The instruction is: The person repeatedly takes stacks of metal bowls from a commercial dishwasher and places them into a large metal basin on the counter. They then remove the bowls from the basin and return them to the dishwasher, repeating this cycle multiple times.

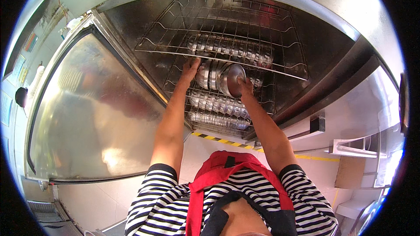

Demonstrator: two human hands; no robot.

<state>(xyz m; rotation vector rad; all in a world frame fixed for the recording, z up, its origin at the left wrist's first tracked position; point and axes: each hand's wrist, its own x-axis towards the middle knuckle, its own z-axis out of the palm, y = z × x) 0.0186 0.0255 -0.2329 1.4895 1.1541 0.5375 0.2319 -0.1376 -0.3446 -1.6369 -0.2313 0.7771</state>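
Inside an open metal cabinet, my two hands hold a sideways stack of metal bowls (213, 73) between them. My left hand (191, 69) is at the stack's left end, its fingers partly hidden by the bowls. At the right end, my right hand (246, 87) grips the end bowl (233, 80), whose smooth rounded face shows. The stack is tilted, just below the front edge of an upper wire shelf (223, 57). Behind it lies a row of nested metal dishes (229, 47). Two more rows, a middle row (216, 103) and a front row (218, 119), lie nearer my body.
The cabinet's metal door (98, 111) stands swung out on the left. The cabinet's side wall (323, 62) bounds the right. Yellow-and-black tape (223, 140) marks the floor at the cabinet's foot. A person (31, 95) is at the far left, beyond the door.
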